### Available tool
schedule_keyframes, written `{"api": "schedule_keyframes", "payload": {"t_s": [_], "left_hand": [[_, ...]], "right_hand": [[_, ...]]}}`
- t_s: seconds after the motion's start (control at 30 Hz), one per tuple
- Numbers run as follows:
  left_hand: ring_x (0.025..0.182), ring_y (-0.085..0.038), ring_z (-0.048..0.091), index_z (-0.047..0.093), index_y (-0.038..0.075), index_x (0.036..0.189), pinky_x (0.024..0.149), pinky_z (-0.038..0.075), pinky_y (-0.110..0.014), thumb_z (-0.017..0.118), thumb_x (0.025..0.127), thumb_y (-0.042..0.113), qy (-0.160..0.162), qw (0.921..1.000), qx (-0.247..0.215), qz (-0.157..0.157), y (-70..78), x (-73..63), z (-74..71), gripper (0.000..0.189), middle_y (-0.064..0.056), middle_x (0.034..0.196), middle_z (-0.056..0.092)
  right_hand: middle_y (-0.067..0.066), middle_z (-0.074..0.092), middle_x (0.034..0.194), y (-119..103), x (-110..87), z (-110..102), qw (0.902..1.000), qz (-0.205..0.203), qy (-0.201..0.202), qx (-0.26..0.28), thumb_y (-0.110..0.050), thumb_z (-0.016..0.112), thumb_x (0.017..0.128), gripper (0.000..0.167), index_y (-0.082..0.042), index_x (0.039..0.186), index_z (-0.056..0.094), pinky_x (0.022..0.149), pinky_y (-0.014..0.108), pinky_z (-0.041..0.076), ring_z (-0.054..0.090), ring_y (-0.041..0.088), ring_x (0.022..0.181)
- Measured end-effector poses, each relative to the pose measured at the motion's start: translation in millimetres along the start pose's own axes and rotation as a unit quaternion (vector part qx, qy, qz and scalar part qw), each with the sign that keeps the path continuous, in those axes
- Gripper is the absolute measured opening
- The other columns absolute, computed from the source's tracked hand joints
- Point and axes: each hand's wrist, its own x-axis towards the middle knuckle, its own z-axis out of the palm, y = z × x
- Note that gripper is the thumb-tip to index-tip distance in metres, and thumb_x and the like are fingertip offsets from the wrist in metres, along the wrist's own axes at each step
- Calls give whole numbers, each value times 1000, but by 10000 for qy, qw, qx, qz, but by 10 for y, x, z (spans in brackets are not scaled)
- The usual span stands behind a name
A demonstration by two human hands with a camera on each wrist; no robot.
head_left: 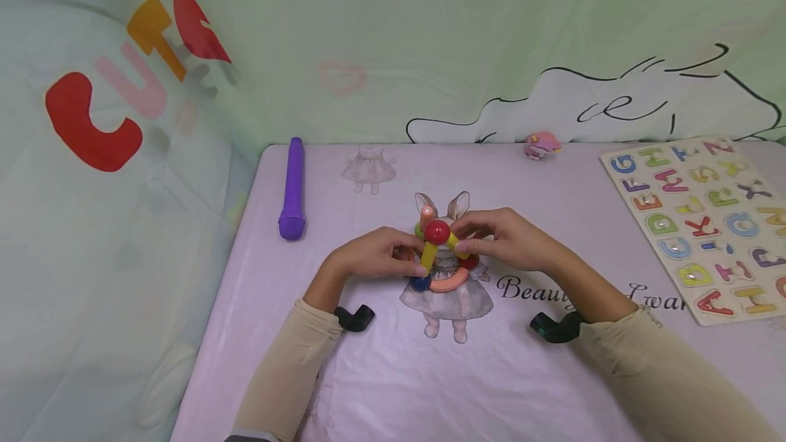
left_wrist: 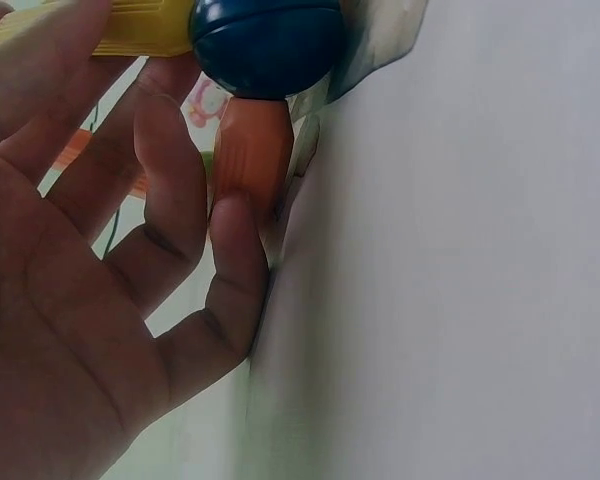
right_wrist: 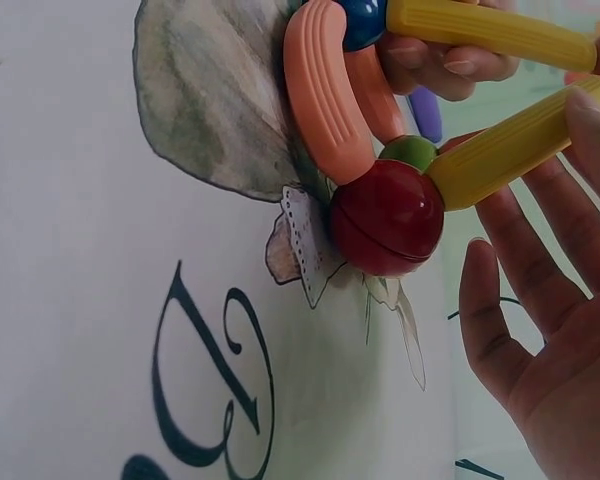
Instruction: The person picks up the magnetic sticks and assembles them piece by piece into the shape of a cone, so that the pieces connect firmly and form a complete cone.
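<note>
A toy frame of coloured rods and balls stands on the table, over a printed rabbit. Two yellow rods slope up to a red ball point(head_left: 438, 231) at its top. My left hand point(head_left: 382, 253) pinches the left yellow rod point(left_wrist: 145, 30), just above a blue ball point(left_wrist: 270, 45). With thumb and fingers, my right hand point(head_left: 514, 240) holds the right yellow rod point(right_wrist: 505, 142), which rises from a lower red ball point(right_wrist: 388, 218). A curved orange rod point(head_left: 450, 282) joins the blue ball and the lower red one. Behind are a green ball point(right_wrist: 410, 152) and an upright orange rod point(head_left: 426, 214).
A purple toy microphone point(head_left: 293, 189) lies at the table's left. At the back edge sits a small pink toy point(head_left: 542, 145). A wooden alphabet puzzle board point(head_left: 669, 224) lies at the right. Fabric walls rise behind and to the left.
</note>
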Motion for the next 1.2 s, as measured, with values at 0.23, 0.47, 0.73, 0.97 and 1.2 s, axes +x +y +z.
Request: {"api": "schedule_keyframes", "payload": {"t_s": [0.23,0.47,0.73,0.97,1.2], "left_hand": [[73,-7,54,74,13,114,69,46,-21,74,95,26,-8,9999,98,-32,8,6,10,23,2,84,64],[75,-9,57,73,14,113,71,48,-21,75,95,27,4,9999,67,-86,15,-2,9,23,1,86,66],[87,-9,64,66,7,132,83,52,-21,71,97,20,-353,9991,-225,-30,57,6,45,37,-4,100,72],[111,-4,68,58,11,145,98,51,-22,69,99,21,-392,9983,-428,67,130,2,47,48,0,124,74],[88,-15,60,67,14,102,75,49,-29,77,92,28,1837,9815,-508,-175,84,-5,-35,20,1,94,67]], "right_hand": [[-6,75,109,14,-4,9,10000,-34,-8,57,-18,77,92,25,-19,116,72,93,37,57,71,10,101],[-7,75,108,30,6,27,9998,-65,14,-202,-19,84,85,31,-20,115,73,93,44,58,71,10,100],[-7,76,108,37,12,-53,9976,-323,152,-587,-12,80,88,28,-19,115,73,90,47,58,71,14,101],[0,75,117,46,27,-175,9930,-162,502,-1058,-6,73,93,31,-18,122,72,97,56,53,67,25,114],[9,65,128,-34,-7,-199,9922,188,807,-932,1,59,91,46,-14,134,62,85,46,57,64,27,107]]}}
